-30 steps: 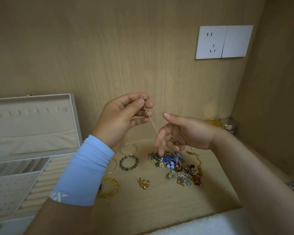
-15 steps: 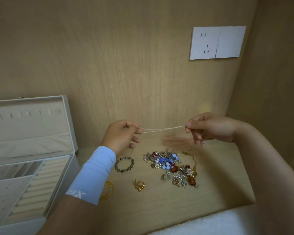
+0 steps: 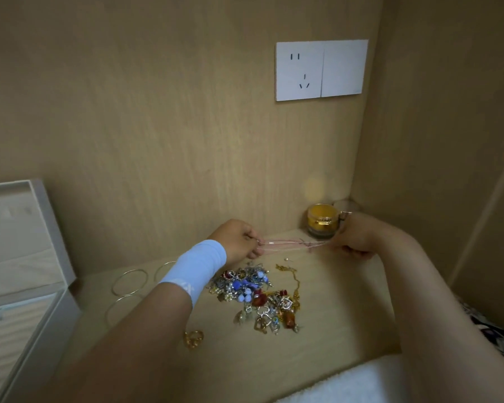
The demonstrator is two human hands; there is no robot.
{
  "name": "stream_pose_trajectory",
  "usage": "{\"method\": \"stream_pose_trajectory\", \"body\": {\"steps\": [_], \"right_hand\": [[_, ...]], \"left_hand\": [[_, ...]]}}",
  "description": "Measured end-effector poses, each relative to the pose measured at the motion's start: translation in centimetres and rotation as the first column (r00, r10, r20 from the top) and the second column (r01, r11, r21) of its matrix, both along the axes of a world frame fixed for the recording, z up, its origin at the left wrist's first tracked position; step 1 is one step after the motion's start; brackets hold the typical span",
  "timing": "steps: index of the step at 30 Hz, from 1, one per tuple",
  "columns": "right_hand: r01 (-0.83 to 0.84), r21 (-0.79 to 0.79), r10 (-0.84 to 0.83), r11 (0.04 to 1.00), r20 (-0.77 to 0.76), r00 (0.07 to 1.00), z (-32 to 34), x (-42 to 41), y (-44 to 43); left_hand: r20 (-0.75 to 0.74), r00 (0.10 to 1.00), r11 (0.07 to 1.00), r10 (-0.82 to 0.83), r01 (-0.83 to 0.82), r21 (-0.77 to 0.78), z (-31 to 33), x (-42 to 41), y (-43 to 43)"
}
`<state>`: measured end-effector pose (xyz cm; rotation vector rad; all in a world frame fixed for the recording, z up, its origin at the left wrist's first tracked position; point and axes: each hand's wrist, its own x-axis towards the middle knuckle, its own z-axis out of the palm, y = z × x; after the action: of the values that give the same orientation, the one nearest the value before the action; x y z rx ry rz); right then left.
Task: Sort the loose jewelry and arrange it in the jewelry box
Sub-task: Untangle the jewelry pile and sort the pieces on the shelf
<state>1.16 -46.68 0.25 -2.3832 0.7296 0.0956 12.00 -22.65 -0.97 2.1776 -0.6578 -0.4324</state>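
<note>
A thin pink-gold chain necklace is stretched flat just above the wooden shelf near the back wall. My left hand pinches its left end and my right hand pinches its right end. In front of the chain lies a heap of loose jewelry with blue, red and amber beads and gold charms. A gold ring lies alone nearer the front. Thin silver bangles lie left of my left forearm. The open white jewelry box stands at the far left, lid up.
A small gold-lidded jar stands in the back right corner, just behind my right hand. A white socket plate is on the back wall. A white towel covers the front edge. The side wall closes the right.
Both hands have moved down and back toward the wall, spreading wider and lowering the stretched chain close to the shelf. The camera has shifted right, so less of the box shows.
</note>
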Motion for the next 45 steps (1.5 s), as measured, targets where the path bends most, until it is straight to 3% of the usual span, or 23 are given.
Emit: {"method": "stream_pose_trajectory", "body": {"steps": [4, 10, 15, 19, 21, 23, 26, 28, 30, 34, 40, 45], "right_hand": [[0.091, -0.045, -0.093, 0.995, -0.039, 0.995, 0.2, -0.6, -1.0], [0.16, -0.047, -0.165, 0.986, -0.137, 0.977, -0.3, -1.1, -1.9], [0.145, -0.141, -0.166, 0.979, -0.143, 0.976, -0.4, -1.2, -1.7], [0.128, -0.184, -0.16, 0.975, -0.173, 0.972, -0.1, -1.1, -1.2], [0.088, -0.261, -0.137, 0.961, -0.177, 0.975, 0.2, -1.0, -0.5], [0.046, -0.348, -0.082, 0.936, -0.089, 0.993, 0.4, -0.3, 0.2], [-0.094, -0.235, 0.121, 0.967, 0.102, 0.987, 0.3, 1.5, 2.2], [-0.255, -0.173, 0.277, 0.951, 0.122, 0.953, 0.1, 2.4, 4.6], [-0.332, -0.219, 0.358, 0.918, 0.092, 0.929, -0.6, 3.2, 6.3], [-0.354, -0.259, 0.376, 0.898, 0.037, 0.926, -1.8, 3.9, 6.6], [-0.297, -0.208, 0.327, 0.932, 0.131, 0.936, -0.5, 3.2, 5.7], [-0.323, -0.278, 0.35, 0.905, 0.049, 0.936, -0.7, 3.4, 5.8]], "left_hand": [[0.024, 0.999, 0.996, -0.039, 0.037, 0.081, -0.8, 0.5, -1.5], [0.196, 0.973, 0.976, -0.119, 0.078, 0.202, -0.8, 0.5, -3.5], [0.315, 0.93, 0.946, -0.189, 0.086, 0.313, -1.0, 0.7, -4.2], [0.323, 0.912, 0.917, -0.254, 0.12, 0.38, -1.1, 0.7, -3.4], [0.324, 0.908, 0.91, -0.264, 0.123, 0.397, -1.0, 0.9, -2.9], [0.323, 0.905, 0.899, -0.277, 0.125, 0.42, -0.8, 0.9, -2.6], [0.358, 0.884, 0.888, -0.301, 0.122, 0.444, -0.6, 0.7, -2.0], [0.439, 0.844, 0.902, -0.307, 0.111, 0.417, -0.8, 0.3, -1.6], [0.473, 0.826, 0.918, -0.307, 0.127, 0.376, -1.1, -0.2, -1.0], [0.418, 0.84, 0.898, -0.346, 0.167, 0.408, -1.6, -1.1, 0.1], [0.354, 0.877, 0.907, -0.325, 0.184, 0.379, -1.2, -1.5, 1.1], [0.421, 0.853, 0.928, -0.307, 0.169, 0.333, -1.0, -2.1, -1.2]]}}
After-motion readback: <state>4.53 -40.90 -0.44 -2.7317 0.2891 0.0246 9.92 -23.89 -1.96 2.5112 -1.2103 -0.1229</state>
